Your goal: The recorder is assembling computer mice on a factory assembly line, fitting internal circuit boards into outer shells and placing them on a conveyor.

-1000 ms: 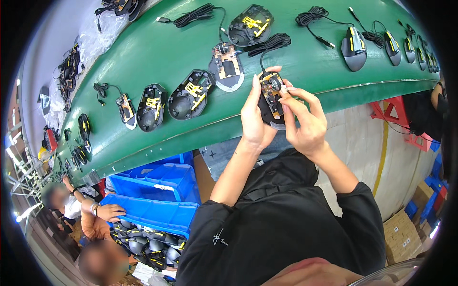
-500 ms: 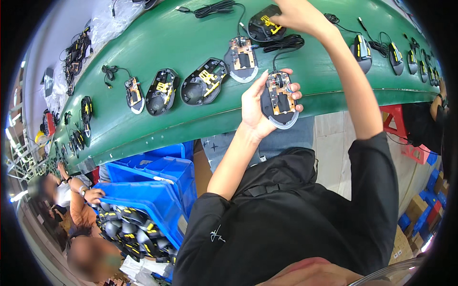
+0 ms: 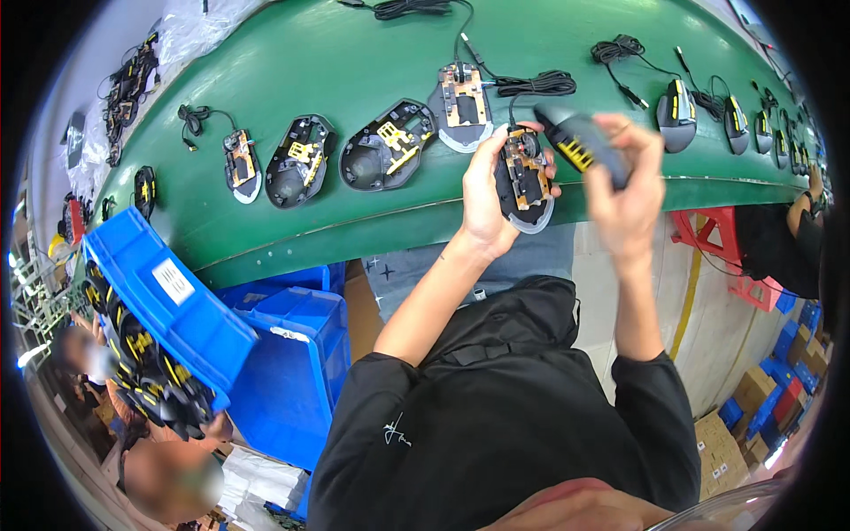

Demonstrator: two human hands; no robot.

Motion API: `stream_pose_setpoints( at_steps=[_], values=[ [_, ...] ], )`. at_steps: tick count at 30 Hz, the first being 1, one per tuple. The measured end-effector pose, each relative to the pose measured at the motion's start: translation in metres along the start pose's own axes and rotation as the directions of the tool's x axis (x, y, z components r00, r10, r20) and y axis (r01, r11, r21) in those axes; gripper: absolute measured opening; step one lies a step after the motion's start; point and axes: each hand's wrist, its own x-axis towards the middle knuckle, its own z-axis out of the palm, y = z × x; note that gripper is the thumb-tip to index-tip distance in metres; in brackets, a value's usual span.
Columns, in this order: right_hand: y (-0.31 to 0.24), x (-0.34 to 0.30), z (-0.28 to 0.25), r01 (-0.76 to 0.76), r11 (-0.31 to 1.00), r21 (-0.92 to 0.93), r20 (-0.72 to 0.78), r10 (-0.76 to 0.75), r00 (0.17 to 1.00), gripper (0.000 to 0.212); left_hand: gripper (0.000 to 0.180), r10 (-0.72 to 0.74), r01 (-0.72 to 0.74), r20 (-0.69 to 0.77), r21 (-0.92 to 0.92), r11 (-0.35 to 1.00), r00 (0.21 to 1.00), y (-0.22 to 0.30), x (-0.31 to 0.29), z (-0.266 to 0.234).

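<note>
My left hand (image 3: 486, 200) is wrapped round an open mouse base (image 3: 526, 177), its circuit board facing up and its cable running onto the bench. Close to its right, my right hand (image 3: 627, 181) grips a black mouse top shell (image 3: 575, 146) with yellow side buttons, tilted and blurred by motion. A small gap shows between shell and base. On the bench, left of my hands, lie another mouse base with its board (image 3: 463, 111) and two upturned top shells, a nearer one (image 3: 387, 146) and one farther left (image 3: 301, 162).
The green bench (image 3: 372, 226) curves across the view. A further mouse base (image 3: 239, 168) lies at left; assembled mice (image 3: 677, 119) with coiled cables line the right. Below left, a co-worker holds a blue bin (image 3: 177, 292) of mouse shells near a second blue bin (image 3: 292, 354). A red stool (image 3: 708, 234) stands right.
My right hand has picked the top shell off the bench and brought it beside the base in my left hand. The co-worker's blue bin has been lifted and tilted at left.
</note>
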Motion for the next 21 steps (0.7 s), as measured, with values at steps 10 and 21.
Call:
stream_pose_setpoints(
  at_steps=[10,21],
  values=[
    [-0.035,-0.032,0.011,-0.262,0.943,0.206,0.114,0.242,0.963,0.066,0.043,0.075,-0.071,-0.041,0.102,0.992,0.996,-0.003,-0.004,-0.002],
    [0.005,0.007,-0.012,-0.109,0.814,-0.571,0.045,0.164,0.985,0.036,0.041,0.084,-0.083,0.005,-0.005,0.996,0.996,0.016,-0.011,-0.009]
  ],
)
